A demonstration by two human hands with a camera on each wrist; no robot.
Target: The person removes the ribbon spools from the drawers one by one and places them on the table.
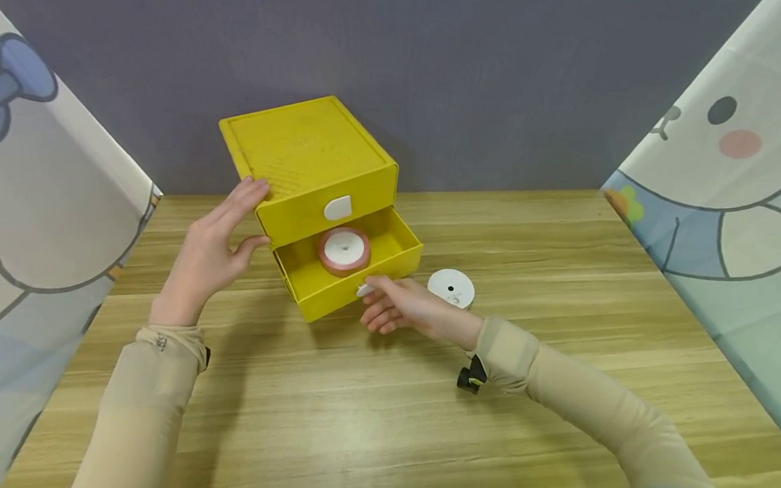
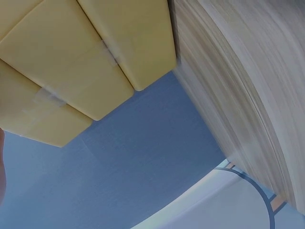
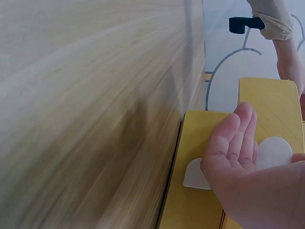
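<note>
A yellow drawer box (image 1: 309, 147) stands at the back of the table, its drawer (image 1: 390, 236) below the top one pulled out. Inside lies a spool of pink ribbon (image 1: 345, 249) with a white face. My left hand (image 1: 210, 245) rests against the box's left front corner, fingertips at the top edge and thumb lower down. At the pulled-out drawer's white handle (image 1: 365, 289), my right hand (image 1: 401, 305) touches with its thumb, the other fingers loosely extended in front. The right wrist view shows another white handle (image 3: 196, 174) on the drawer front nearer the table.
On the wooden table (image 1: 349, 428), right of the drawer, lies a white disc (image 1: 451, 289) with a dark centre hole, partly behind my right hand. A dark grey panel (image 1: 461, 80) rises behind. Printed cartoon cloths (image 1: 719, 176) flank both sides.
</note>
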